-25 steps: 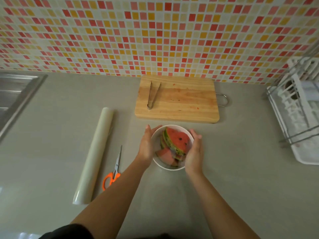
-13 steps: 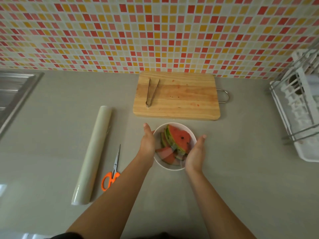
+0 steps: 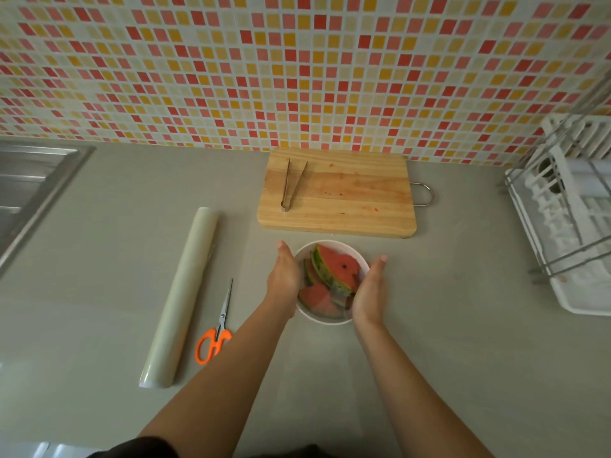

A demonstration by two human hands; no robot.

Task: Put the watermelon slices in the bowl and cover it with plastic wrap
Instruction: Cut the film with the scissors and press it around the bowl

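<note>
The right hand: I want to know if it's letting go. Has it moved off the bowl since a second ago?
Yes. The right hand has opened outward to the right, away from the bowl's rim it cupped before; the bowl sits unchanged below the cutting board.

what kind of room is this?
Most likely a home kitchen: a steel sink set into the counter, a mosaic tile backsplash, a dish rack, and a wooden cutting board with tongs on it.
</note>
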